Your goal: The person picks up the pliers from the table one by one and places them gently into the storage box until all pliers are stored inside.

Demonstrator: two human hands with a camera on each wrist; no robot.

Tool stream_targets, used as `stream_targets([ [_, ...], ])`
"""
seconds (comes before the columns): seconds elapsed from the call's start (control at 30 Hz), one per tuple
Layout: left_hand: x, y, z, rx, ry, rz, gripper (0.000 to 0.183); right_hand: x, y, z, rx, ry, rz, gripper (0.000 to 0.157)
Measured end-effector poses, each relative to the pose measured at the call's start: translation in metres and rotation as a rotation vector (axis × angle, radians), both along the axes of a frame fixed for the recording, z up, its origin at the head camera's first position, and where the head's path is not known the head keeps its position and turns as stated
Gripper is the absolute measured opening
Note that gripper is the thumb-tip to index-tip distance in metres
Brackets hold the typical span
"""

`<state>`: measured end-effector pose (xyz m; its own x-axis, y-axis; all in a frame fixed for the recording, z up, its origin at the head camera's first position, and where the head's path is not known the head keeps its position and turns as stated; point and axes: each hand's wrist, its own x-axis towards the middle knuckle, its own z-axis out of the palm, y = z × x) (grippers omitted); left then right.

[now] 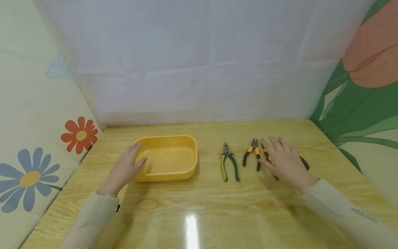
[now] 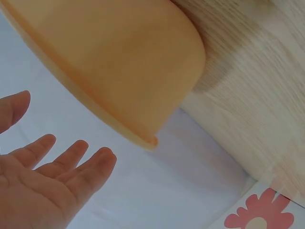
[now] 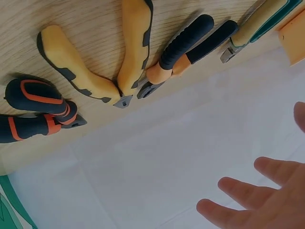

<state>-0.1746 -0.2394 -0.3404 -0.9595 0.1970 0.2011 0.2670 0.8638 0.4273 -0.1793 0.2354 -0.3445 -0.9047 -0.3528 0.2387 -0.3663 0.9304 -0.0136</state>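
Note:
At the left end of a yellow plastic basin (image 1: 166, 174) is my left hand (image 1: 123, 166), fingers spread; the left wrist view shows a gap between fingertips and rim. My right hand (image 1: 283, 162) hovers with spread fingers over a row of pliers, holding nothing. Beneath it, yellow-and-black pliers (image 3: 136, 38) are partly hidden in the head view. Black pliers with orange trim (image 3: 43, 95) lie to their right, mostly covered by the hand in the head view. On their left are pliers with black-and-orange handles (image 1: 257, 157), then green-and-yellow combination pliers (image 1: 232, 159).
Everything lies on a wood-grain table (image 1: 174, 214). A white sheet (image 1: 202, 69) hangs behind its back edge. Flower-printed panels (image 1: 28, 103) stand at the left and right sides. The basin's inside shows only its bare bottom.

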Motion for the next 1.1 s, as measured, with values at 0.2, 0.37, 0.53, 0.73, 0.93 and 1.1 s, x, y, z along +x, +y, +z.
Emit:
stream_targets([
  [0.2, -0.002, -0.007, -0.002, 0.012, -0.009, 0.024, 0.051, 0.001, 0.007, -0.001, -0.027, -0.020, -0.003, 0.064],
  [0.37, -0.004, -0.013, -0.002, 0.012, -0.042, 0.072, 0.050, 0.001, 0.013, -0.004, -0.033, 0.003, 0.002, 0.063],
  [0.53, -0.005, -0.019, -0.001, 0.014, -0.075, 0.111, 0.050, 0.001, 0.017, -0.005, -0.046, 0.008, 0.002, 0.064],
  [0.73, -0.009, -0.029, -0.003, 0.029, -0.104, 0.136, 0.052, 0.000, 0.023, -0.008, -0.054, -0.004, -0.005, 0.065],
  [0.93, -0.014, -0.038, -0.006, 0.076, -0.166, 0.136, 0.054, 0.001, 0.032, -0.012, -0.056, 0.036, 0.012, 0.061],
  [1.1, -0.018, -0.045, -0.006, 0.142, -0.272, 0.148, 0.060, 0.000, 0.037, -0.016, -0.055, 0.063, 0.013, 0.057],
])
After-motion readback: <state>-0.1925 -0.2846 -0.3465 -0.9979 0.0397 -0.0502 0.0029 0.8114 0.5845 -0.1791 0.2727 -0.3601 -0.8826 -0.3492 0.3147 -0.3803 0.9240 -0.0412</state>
